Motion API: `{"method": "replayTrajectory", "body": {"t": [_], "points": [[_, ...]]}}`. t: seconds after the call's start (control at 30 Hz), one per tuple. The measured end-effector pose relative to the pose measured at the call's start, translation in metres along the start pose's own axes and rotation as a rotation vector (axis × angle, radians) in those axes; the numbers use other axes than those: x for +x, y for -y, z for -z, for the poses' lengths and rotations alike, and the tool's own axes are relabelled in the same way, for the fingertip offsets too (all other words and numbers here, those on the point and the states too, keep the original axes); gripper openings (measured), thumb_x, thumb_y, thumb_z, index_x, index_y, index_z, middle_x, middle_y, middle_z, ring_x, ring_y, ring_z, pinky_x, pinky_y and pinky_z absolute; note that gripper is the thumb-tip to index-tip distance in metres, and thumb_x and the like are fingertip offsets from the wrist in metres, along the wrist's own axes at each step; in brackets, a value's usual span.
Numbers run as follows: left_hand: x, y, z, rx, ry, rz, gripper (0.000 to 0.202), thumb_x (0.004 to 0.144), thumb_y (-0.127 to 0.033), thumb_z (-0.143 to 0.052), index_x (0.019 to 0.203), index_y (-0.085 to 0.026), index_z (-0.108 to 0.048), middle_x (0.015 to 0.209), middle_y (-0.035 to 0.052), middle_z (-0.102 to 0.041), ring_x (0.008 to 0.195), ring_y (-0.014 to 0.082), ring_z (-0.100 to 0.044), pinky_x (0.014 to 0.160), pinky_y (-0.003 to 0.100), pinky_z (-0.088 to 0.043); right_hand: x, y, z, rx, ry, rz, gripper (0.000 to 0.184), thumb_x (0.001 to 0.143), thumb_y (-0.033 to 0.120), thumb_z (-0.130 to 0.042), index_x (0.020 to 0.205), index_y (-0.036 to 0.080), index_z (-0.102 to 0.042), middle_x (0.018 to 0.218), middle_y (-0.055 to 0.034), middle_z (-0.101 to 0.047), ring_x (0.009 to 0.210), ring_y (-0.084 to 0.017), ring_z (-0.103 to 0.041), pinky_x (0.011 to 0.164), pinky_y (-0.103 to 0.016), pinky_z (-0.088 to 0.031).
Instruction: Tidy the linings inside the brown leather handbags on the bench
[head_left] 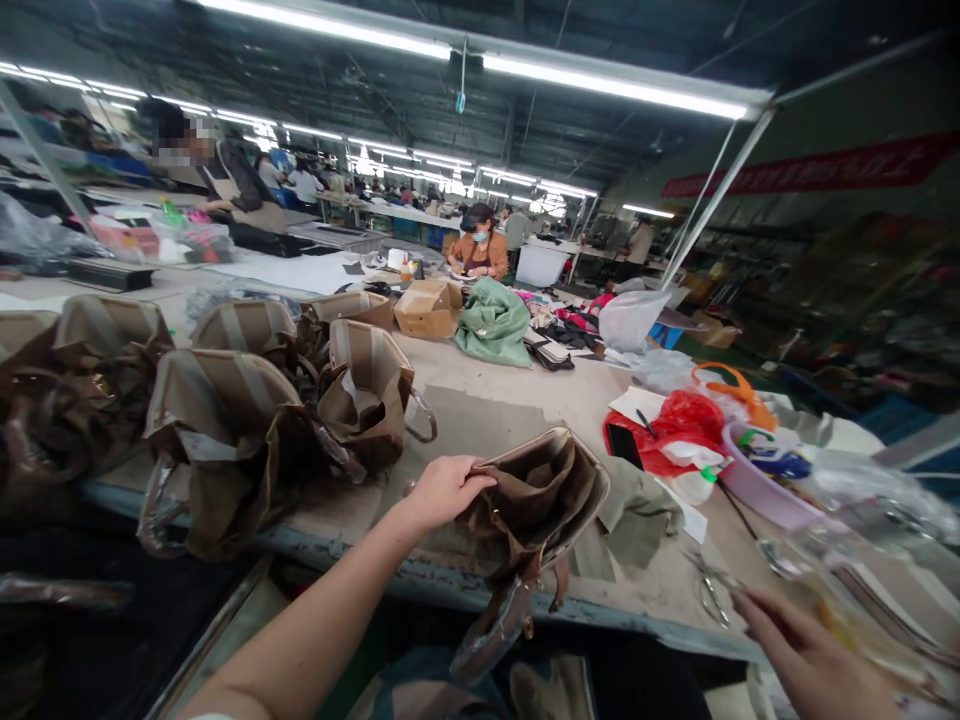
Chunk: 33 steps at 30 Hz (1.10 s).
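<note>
A brown handbag (532,490) stands at the table's front edge with its mouth open, its wrapped handle (499,625) hanging over the edge. My left hand (446,490) is closed on the left rim of this bag, thumb on the near side and fingers partly hidden behind. At the lower right, my right hand (814,650) is blurred by motion, its fingertips close to a pair of scissors (709,590) on the table. Whether it touches them or holds anything cannot be made out.
Several similar handbags (225,400) crowd the left of the table (480,375). Farther back are a cardboard box (427,308) and green cloth (493,322). A black phone (624,446), red plastic bag (671,425) and pink basin (765,485) lie right. Co-workers sit beyond.
</note>
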<state>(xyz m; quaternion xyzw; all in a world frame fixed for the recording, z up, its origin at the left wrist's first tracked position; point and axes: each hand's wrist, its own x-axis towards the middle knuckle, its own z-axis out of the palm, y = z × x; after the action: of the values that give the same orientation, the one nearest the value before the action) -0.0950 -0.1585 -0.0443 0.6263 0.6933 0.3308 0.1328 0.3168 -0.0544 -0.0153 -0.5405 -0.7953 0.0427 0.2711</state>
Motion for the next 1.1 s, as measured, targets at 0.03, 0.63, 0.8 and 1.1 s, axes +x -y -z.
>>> {"method": "replayTrajectory", "body": {"t": [0.03, 0.63, 0.8, 1.1], "points": [[0.000, -0.001, 0.000, -0.001, -0.002, 0.006, 0.030, 0.083, -0.041, -0.044, 0.091, -0.020, -0.064, 0.087, 0.0027, -0.067, 0.082, 0.0172, -0.059, 0.071, 0.023, -0.043, 0.005, 0.021, -0.002, 0.073, 0.046, 0.076, 0.030, 0.068, 0.051, -0.057, 0.081, 0.026, -0.067, 0.074, -0.0027, -0.069, 0.063, -0.022, -0.063, 0.051, -0.030, -0.049], [0.008, 0.004, -0.007, -0.170, 0.013, 0.066, 0.029, 0.082, -0.037, -0.048, 0.095, -0.018, -0.065, 0.087, 0.0027, -0.067, 0.080, 0.0161, -0.060, 0.071, 0.022, -0.045, 0.097, 0.195, -0.083, -0.046, 0.367, 0.756, 0.031, 0.086, 0.037, -0.045, 0.069, 0.019, -0.062, 0.072, -0.0033, -0.065, 0.075, -0.015, -0.054, 0.073, -0.030, -0.029], [0.008, 0.001, -0.009, -0.166, -0.025, 0.101, 0.030, 0.084, -0.038, -0.045, 0.090, -0.018, -0.065, 0.084, 0.0029, -0.067, 0.079, 0.0160, -0.060, 0.071, 0.022, -0.045, 0.104, 0.202, -0.087, -0.112, 0.341, 0.726, 0.031, 0.087, 0.036, -0.043, 0.071, 0.018, -0.061, 0.072, -0.0047, -0.066, 0.071, -0.015, -0.057, 0.068, -0.028, -0.030], [0.009, -0.002, -0.014, -0.159, -0.043, 0.163, 0.031, 0.084, -0.039, -0.044, 0.085, -0.017, -0.065, 0.078, 0.0021, -0.067, 0.072, 0.0146, -0.060, 0.065, 0.021, -0.046, 0.110, 0.202, -0.099, -0.134, 0.316, 0.693, 0.031, 0.086, 0.038, -0.044, 0.071, 0.018, -0.063, 0.072, -0.0059, -0.067, 0.071, -0.016, -0.058, 0.068, -0.029, -0.032]]}}
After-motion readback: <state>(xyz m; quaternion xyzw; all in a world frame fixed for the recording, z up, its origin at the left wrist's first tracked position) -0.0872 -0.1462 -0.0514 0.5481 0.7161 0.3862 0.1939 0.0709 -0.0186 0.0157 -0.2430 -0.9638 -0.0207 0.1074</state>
